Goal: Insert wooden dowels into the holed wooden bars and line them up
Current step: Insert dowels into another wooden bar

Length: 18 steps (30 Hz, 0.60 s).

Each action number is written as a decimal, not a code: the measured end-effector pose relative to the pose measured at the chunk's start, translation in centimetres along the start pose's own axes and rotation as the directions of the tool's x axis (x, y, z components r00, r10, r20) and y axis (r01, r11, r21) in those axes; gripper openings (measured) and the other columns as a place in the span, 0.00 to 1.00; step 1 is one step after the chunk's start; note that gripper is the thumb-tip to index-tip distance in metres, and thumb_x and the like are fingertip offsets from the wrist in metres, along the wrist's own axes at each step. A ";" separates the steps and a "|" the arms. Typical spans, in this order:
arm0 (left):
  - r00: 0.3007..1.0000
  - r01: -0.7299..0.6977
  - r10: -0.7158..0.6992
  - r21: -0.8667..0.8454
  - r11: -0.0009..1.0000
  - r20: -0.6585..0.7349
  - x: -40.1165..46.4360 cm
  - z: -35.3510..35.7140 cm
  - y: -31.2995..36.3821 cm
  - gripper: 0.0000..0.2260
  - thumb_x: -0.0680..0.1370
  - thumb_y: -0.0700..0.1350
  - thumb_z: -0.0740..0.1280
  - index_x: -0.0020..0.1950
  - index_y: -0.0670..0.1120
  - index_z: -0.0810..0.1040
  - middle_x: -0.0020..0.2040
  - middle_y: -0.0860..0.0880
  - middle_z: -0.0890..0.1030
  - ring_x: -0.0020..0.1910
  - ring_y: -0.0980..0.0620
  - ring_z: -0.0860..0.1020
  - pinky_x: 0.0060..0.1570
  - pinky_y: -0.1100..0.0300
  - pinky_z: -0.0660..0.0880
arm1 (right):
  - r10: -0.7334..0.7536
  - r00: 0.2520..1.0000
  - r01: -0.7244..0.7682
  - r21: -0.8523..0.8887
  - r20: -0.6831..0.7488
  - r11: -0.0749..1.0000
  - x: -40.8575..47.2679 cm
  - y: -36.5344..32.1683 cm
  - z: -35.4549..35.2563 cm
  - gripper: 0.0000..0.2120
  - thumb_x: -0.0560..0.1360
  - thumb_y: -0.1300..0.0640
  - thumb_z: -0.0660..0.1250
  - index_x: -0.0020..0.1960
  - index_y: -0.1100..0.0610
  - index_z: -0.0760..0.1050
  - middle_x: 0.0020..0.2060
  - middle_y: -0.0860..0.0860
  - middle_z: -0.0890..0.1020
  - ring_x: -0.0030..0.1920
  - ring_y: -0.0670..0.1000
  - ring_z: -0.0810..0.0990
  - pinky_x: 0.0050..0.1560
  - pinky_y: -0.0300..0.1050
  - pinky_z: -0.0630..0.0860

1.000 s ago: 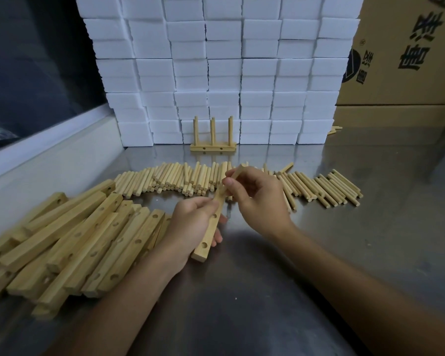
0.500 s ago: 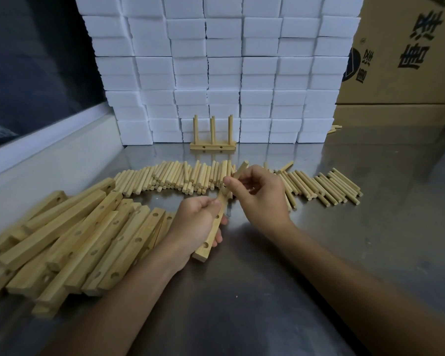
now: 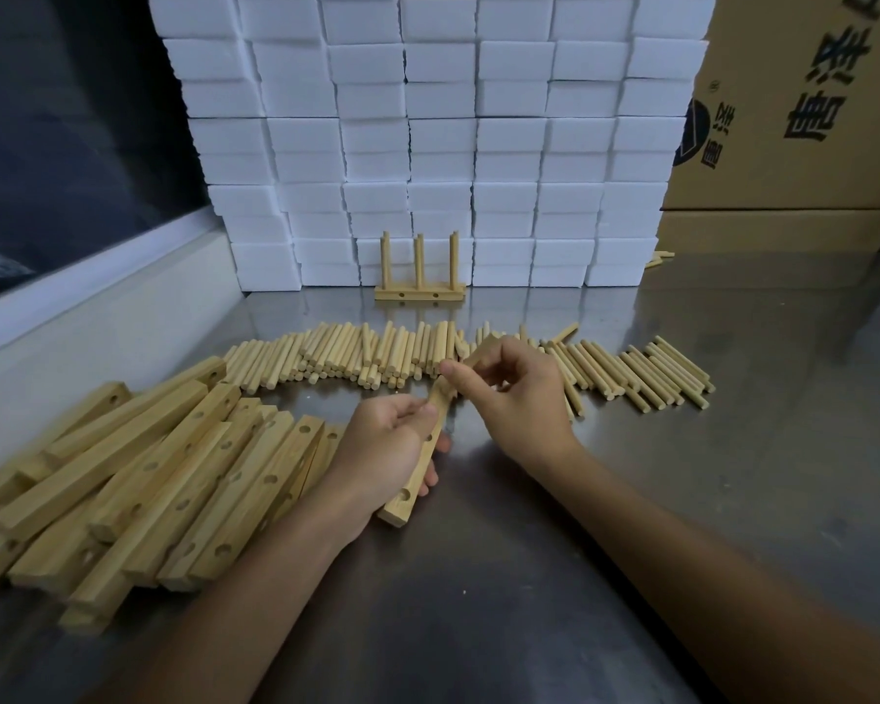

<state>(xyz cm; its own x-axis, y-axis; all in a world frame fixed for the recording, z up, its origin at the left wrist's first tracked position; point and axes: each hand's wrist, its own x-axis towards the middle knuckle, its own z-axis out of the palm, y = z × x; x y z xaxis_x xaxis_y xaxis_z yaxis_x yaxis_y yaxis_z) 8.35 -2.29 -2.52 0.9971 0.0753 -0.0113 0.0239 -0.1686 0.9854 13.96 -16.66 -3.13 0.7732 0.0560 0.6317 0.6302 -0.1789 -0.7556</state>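
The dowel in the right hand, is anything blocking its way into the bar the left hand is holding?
Nothing visible does. The right hand pinches the dowel right at the far end of the holed bar, which the left hand holds; only the fingers hide the hole itself.

The row of loose dowels (image 3: 402, 358) runs across the bench (image 3: 758, 449) from left to right and serves as the dividing line. Beyond it, a strip of bare steel leads to the finished bar with three upright dowels (image 3: 419, 289), which stands just in front of the wall of white foam blocks (image 3: 428, 144); that wall closes off the back. Left of the row, the pile of holed bars (image 3: 148, 480) blocks the surface up to the white ledge (image 3: 97, 317). Right of the row, open steel reaches the cardboard boxes (image 3: 793, 119). Nearer than the row, the left hand (image 3: 387, 454) and right hand (image 3: 519, 393) fill the middle, with bare bench on the right.
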 end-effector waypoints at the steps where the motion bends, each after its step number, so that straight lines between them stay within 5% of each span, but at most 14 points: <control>1: 1.000 0.000 0.000 -0.001 1.000 -0.002 0.0 0.0 0.0 0.08 0.84 0.42 0.60 0.51 0.47 0.79 0.34 0.50 0.83 0.24 0.53 0.75 0.23 0.61 0.72 | 0.005 1.000 -0.005 0.005 0.003 1.000 0.0 0.1 0.0 0.14 0.72 0.59 0.76 0.38 0.68 0.75 0.32 0.57 0.81 0.32 0.46 0.78 0.36 0.37 0.73; 9: 1.000 0.006 -0.007 -0.036 0.999 -0.028 0.3 -0.1 -0.2 0.07 0.83 0.42 0.62 0.54 0.44 0.80 0.34 0.49 0.83 0.24 0.51 0.76 0.23 0.61 0.72 | 0.043 0.994 -0.040 -0.031 0.105 0.999 -0.1 0.4 -0.2 0.02 0.78 0.63 0.70 0.49 0.62 0.81 0.42 0.52 0.85 0.41 0.48 0.84 0.42 0.39 0.81; 15: 0.999 0.006 -0.008 -0.066 0.998 -0.034 0.4 -0.2 -0.2 0.08 0.83 0.43 0.62 0.56 0.43 0.79 0.36 0.47 0.83 0.24 0.51 0.76 0.22 0.61 0.72 | 0.056 0.993 -0.054 -0.021 0.103 0.998 -0.2 0.0 -0.3 0.05 0.77 0.60 0.71 0.50 0.62 0.82 0.43 0.51 0.85 0.40 0.51 0.84 0.42 0.54 0.82; 18: 1.000 0.014 -0.017 -0.132 0.991 -0.026 0.4 -0.5 -0.1 0.09 0.83 0.43 0.62 0.59 0.42 0.79 0.38 0.46 0.83 0.25 0.49 0.77 0.22 0.60 0.71 | 0.016 0.994 -0.005 -0.106 0.112 0.994 -0.5 -0.4 -0.2 0.12 0.74 0.53 0.75 0.54 0.59 0.82 0.44 0.47 0.84 0.39 0.48 0.83 0.42 0.48 0.81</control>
<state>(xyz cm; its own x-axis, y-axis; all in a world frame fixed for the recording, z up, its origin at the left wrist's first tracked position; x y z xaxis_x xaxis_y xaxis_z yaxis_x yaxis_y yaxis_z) 8.75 -1.76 -2.54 0.9943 0.1037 -0.0237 0.0277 -0.0366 0.9989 13.29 -16.84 -3.15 0.7865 0.1623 0.5958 0.6156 -0.2819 -0.7359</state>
